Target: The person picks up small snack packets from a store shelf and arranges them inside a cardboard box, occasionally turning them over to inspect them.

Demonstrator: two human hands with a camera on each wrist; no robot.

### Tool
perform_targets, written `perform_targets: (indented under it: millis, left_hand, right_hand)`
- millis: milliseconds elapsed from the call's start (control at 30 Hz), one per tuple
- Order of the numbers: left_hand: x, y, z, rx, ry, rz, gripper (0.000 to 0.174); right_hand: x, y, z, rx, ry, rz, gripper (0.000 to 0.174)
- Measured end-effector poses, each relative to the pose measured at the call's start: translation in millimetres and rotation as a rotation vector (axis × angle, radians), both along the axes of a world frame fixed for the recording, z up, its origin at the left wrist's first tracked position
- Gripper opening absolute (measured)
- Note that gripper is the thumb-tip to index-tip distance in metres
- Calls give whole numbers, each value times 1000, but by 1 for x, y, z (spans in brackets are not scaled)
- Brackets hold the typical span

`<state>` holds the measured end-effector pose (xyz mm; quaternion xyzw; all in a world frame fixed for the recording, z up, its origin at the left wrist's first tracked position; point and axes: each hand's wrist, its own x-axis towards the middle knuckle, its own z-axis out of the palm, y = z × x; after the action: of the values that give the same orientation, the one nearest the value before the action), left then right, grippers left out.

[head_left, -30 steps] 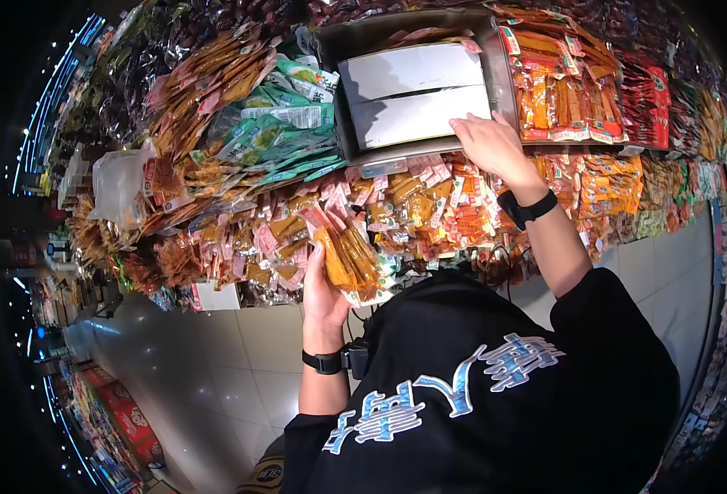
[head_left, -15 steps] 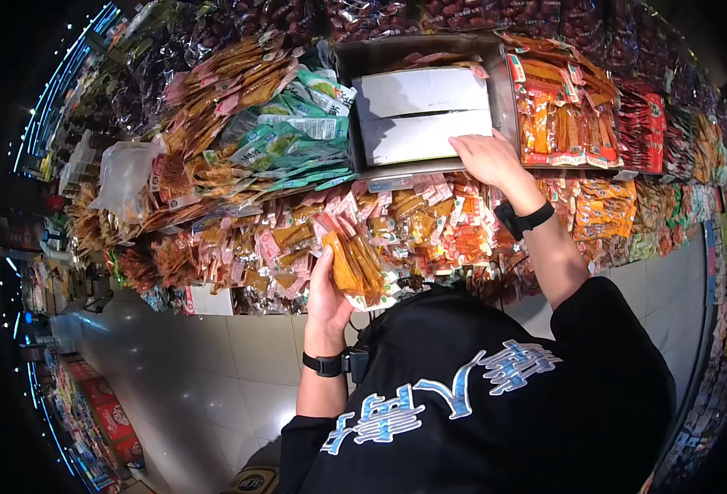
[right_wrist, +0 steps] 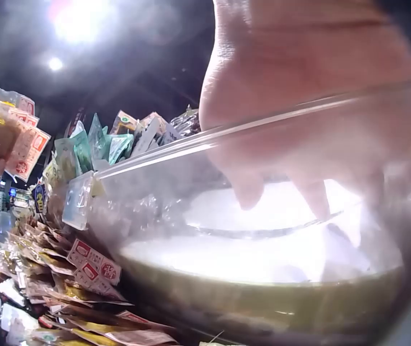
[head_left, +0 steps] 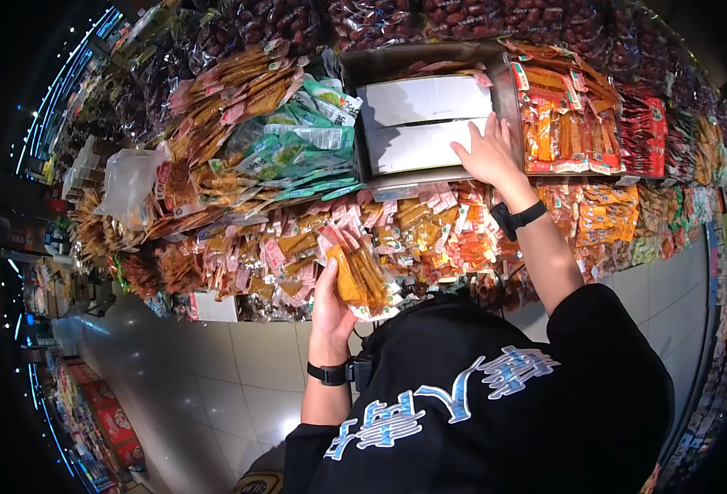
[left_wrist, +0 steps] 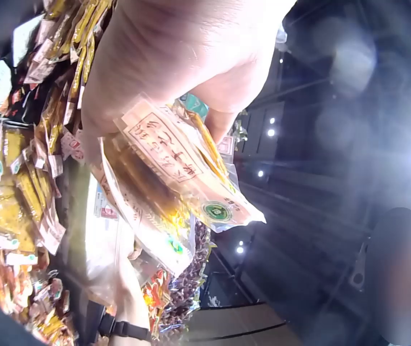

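Note:
In the head view the left hand (head_left: 330, 309) grips a bunch of yellow-brown snack packets (head_left: 357, 276) in front of the display; the left wrist view shows the packets (left_wrist: 184, 162) with pink labels under the palm. The right hand (head_left: 493, 155) reaches over the near right part of a dark-rimmed bin (head_left: 507, 99), fingers spread above white boxes (head_left: 421, 146). Through the bin's clear wall in the right wrist view, the fingers of the right hand (right_wrist: 314, 144) point down at the white surface; whether they touch it I cannot tell.
Green packets (head_left: 310, 136) and brown packets are heaped left of the bin, beside a translucent plastic bag (head_left: 129, 185). Orange packets (head_left: 557, 136) fill the section to its right. More packets (head_left: 429, 218) line the front. A tiled floor (head_left: 215, 354) lies below.
The right hand's fingers have lifted and spread from the near right edge of the white boxes. The left hand still holds its packets. The head view has shifted slightly.

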<state>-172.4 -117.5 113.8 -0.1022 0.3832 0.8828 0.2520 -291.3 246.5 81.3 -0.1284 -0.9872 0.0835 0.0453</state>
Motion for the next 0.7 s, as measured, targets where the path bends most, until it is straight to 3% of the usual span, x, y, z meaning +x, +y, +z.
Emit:
perform_targets:
  millis: [500,700]
  left_hand:
    - [0,0,-14,-1,-42,-19,47]
    - [4,5,1,-61,-15,49,44]
  right_hand:
    - [3,5,13,-215,138,-48,74]
    - [-3,4,-4,-93,172,-79,77]
